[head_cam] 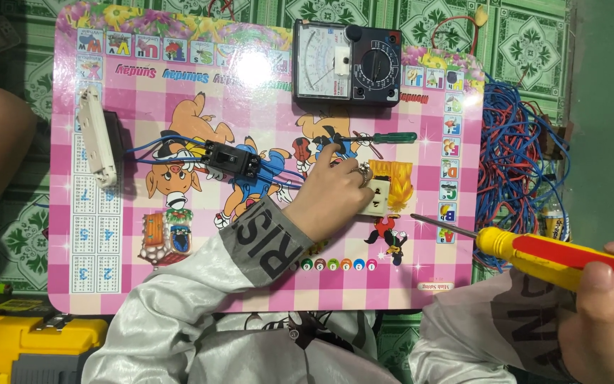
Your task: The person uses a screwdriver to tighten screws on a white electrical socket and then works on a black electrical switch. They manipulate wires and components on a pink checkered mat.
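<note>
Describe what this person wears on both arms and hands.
Both hands, left hand and right hand, are bare, with no gloves. Both arms wear shiny silver-grey sleeves ending in darker grey cuffs printed with large black letters.

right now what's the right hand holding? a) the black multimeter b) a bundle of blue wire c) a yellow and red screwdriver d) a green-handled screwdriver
c: the right hand grips the yellow and red screwdriver, its metal tip pointing toward the socket that the left hand rests on. The green-handled screwdriver lies untouched on the pink board, and the multimeter sits at the board's far edge.
</note>
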